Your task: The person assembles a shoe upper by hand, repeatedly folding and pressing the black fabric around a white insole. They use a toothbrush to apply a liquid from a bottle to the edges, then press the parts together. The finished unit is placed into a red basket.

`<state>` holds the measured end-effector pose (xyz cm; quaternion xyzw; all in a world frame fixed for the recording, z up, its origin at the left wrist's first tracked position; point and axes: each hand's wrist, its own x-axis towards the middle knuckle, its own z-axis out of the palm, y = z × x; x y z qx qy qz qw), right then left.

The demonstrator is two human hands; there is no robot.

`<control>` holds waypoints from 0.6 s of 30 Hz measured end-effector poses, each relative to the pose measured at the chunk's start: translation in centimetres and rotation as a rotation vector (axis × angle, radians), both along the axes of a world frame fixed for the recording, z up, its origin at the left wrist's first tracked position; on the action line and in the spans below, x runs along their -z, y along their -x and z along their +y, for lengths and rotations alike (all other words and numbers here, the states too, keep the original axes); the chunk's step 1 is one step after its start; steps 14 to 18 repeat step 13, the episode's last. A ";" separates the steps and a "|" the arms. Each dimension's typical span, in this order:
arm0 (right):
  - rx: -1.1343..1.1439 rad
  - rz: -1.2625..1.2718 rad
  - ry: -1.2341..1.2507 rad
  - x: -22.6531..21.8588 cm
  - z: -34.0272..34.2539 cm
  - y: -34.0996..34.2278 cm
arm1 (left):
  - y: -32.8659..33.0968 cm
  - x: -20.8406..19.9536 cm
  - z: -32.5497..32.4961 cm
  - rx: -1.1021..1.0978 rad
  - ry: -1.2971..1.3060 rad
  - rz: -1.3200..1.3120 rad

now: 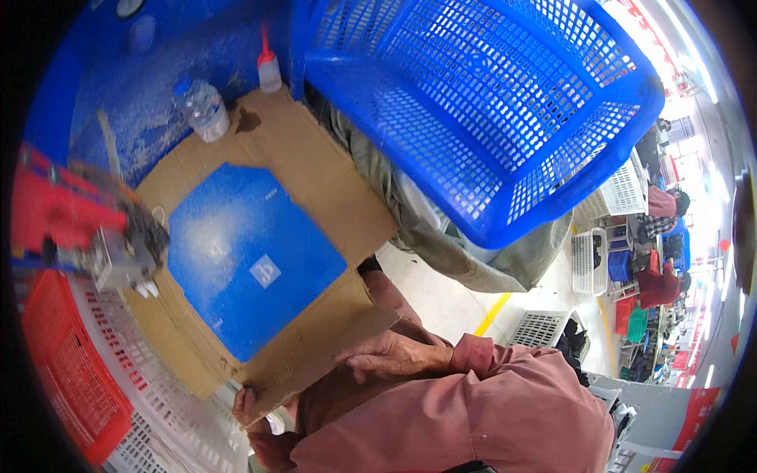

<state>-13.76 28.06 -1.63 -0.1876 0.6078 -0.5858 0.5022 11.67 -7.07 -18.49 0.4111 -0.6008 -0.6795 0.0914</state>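
A large brown cardboard sheet (319,150) covers the work surface, its near flap bent toward me. On it lies a flat blue panel (236,236) with angled corners, a pale dusty patch and a small light square label. My left hand (243,405) is closed on the flap's near left corner; only part of its fingers shows. My right hand (398,353) is at the flap's near right edge, its thumb showing and its other fingers partly hidden by the cardboard. Both arms wear dusty pink sleeves. At the left stands a red and metal machine head (102,229), blurred, beside the cardboard.
A big blue perforated basket (481,110) stands at the upper right above grey-green cloth (505,260). Behind the cardboard are a clear plastic bottle (203,110) and a small red-tipped bottle (269,71). White and red crates (79,370) sit at lower left. People (662,284) work far right.
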 end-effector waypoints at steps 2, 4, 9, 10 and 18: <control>-0.049 -0.212 0.067 -1.1 -0.4 1.7 | 0.1 0.7 -0.1 -0.164 -0.163 -0.055; -0.100 -0.343 0.073 -2.5 -0.5 3.4 | -0.7 1.4 -0.1 -0.194 -0.427 0.216; 0.111 -0.550 0.035 -7.2 1.7 3.0 | -2.3 1.6 -2.8 0.156 -0.216 -0.029; 0.229 -0.599 -0.024 -8.4 3.1 2.0 | -2.4 0.4 -3.0 0.003 -0.435 -0.039; 0.692 -0.636 -0.009 -9.9 7.9 -0.8 | -1.7 -3.4 -1.5 -0.129 -0.570 -0.059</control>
